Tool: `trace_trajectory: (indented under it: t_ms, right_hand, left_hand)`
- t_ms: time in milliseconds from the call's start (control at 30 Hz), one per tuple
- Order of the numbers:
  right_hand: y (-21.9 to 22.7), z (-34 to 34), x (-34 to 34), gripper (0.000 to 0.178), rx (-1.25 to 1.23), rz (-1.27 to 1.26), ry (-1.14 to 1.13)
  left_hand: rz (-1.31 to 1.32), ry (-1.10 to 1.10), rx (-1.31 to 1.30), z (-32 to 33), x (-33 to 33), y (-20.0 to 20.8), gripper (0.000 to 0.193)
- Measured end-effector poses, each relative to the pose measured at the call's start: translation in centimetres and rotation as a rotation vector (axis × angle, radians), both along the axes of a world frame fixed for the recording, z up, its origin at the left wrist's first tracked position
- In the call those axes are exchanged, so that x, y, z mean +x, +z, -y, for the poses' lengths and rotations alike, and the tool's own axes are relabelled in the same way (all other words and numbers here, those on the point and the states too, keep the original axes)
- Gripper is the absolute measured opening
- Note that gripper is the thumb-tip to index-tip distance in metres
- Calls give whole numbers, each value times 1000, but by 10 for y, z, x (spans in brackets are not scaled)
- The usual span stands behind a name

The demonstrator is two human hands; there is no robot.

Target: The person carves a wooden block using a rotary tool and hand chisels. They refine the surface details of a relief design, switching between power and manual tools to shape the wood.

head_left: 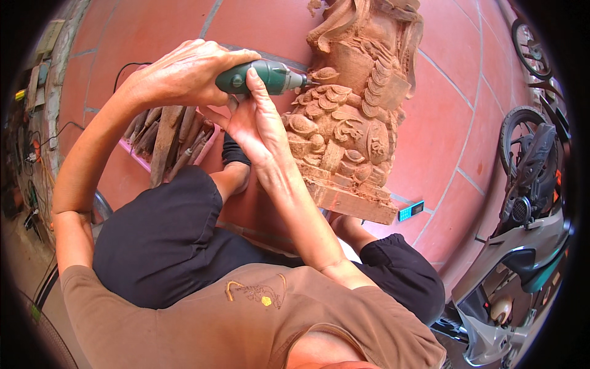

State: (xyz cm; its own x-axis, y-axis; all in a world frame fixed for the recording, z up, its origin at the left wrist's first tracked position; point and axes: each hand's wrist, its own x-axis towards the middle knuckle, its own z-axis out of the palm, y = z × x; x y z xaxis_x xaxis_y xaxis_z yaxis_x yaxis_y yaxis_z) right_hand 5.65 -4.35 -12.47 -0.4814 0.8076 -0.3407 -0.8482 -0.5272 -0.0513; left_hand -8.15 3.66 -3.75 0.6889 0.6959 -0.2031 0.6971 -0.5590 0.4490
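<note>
The left hand (189, 72) grips a green, rounded rotary tool (271, 77), while the right hand (257, 120) braces a thumb there, other fingers' hold unclear, seemingly steadying the metal bit (311, 82) at the brown carved wooden statue (350, 123) ahead.

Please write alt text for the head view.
A green rotary tool, held in the left hand and touched by the right hand, points at a carved wooden sculpture. A pink basket of tools sits on red tiles; a motorbike stands at right.

Carving (344, 132) = rough, matt wd. & rotary tool (276, 77) = smooth, glossy plast. w/ metal nose (297, 80).
</note>
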Motion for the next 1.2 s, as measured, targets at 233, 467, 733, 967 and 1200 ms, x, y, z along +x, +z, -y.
trace_trajectory:
  t_ms: [233, 467, 733, 967, 1200]
  right_hand:
    - [-4, 2, -6, 52, 0, -2, 21]
    - [5, 0, 0, 54, 0, 67, -18]
    - [-5, 0, -3, 51, -9, 66, -34]
    - [-15, 1, -10, 50, -46, 38, 13]
    - [-7, 3, -11, 50, -50, 18, 23]
  left_hand:
    - [-63, 22, -64, 3, -1, 6, 71]
    - [-1, 16, -43, 1, -1, 1, 69]
    - [23, 3, -92, -1, -2, -6, 68]
    - [23, 33, -58, 4, -12, -15, 71]
    - [29, 35, -70, 6, -8, -2, 71]
